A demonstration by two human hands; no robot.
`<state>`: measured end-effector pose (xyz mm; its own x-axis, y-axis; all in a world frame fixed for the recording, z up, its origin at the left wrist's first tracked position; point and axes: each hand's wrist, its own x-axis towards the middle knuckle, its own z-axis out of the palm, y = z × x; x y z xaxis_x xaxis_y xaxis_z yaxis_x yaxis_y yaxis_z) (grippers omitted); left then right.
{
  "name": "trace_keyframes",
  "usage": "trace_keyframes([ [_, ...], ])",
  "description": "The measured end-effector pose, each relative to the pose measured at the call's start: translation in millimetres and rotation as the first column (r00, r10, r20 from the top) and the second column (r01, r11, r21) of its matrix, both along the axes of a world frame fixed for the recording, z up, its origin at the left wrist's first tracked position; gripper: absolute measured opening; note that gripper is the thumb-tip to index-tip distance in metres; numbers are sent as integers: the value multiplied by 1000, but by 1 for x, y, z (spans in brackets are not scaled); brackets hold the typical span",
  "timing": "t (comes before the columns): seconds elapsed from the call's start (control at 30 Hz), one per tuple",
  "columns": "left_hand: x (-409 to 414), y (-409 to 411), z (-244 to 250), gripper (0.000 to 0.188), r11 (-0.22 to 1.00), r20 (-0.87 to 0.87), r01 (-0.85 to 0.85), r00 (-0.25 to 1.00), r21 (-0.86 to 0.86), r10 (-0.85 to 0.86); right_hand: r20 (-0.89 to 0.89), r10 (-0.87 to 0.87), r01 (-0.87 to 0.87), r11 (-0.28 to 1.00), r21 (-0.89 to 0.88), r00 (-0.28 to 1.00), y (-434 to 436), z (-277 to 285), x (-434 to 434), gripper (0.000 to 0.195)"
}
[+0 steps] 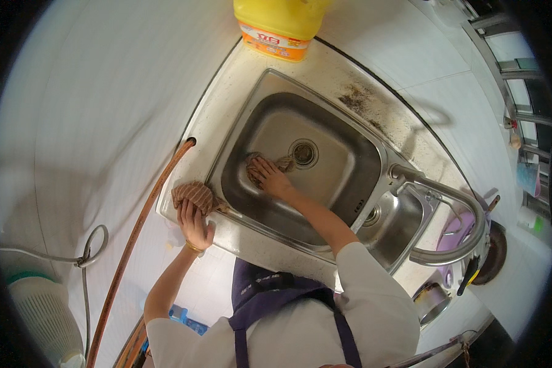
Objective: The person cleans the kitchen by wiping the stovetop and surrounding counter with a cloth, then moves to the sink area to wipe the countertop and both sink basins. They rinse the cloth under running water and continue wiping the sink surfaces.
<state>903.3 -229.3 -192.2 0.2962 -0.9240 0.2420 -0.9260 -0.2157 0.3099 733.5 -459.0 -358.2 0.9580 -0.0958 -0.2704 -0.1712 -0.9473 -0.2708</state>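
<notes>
My left hand (195, 224) lies over a bunched brown striped cloth (193, 195) on the counter corner, left of the sink, its fingers pressed along the fabric. A gold-coloured bracelet circles that wrist. Inside the large stainless-steel sink basin (331, 188), my right hand (271, 177) presses a second brown cloth (254, 175) onto the basin floor. Part of this cloth trails towards the round drain (303, 154), whose strainer looks dark. Both palms are hidden from above.
A yellow detergent jug (276, 27) stands behind the sink. Dark stains (361, 101) mark the counter. A curved faucet (469, 207) arches beside the smaller basin (391, 230). An orange-brown hose (142, 221) runs through a counter hole. A pot (432, 303) sits at right.
</notes>
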Motion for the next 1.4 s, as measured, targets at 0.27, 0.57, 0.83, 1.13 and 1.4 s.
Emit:
trace_keyframes([
  [0.27, -5, -3, 6, 52, 1000, 10, -12, 1000, -17, 13, 55, -179, 177, 983, 36, 982, -126, 0, 29, 60],
  [0.57, -4, 8, 3, 52, 1000, 4, -4, 1000, -22, 4, -673, -337, -386, 616, -687, 659, -110, 63, -97, 66],
  [0.83, 0, 1, 10, 54, 994, 13, 46, 999, -102, -45, -446, -781, -420, 260, -869, 438, 37, -64, -201, 66],
  [1.13, -6, 13, 11, 54, 991, 21, 74, 997, -115, -72, -393, -436, 541, 813, 213, 810, 57, 106, -207, 34],
  [1.4, -15, 16, 5, 56, 989, 124, 112, 987, -93, -100, 108, -842, 818, 540, 199, 529, 40, 217, -305, 30],
])
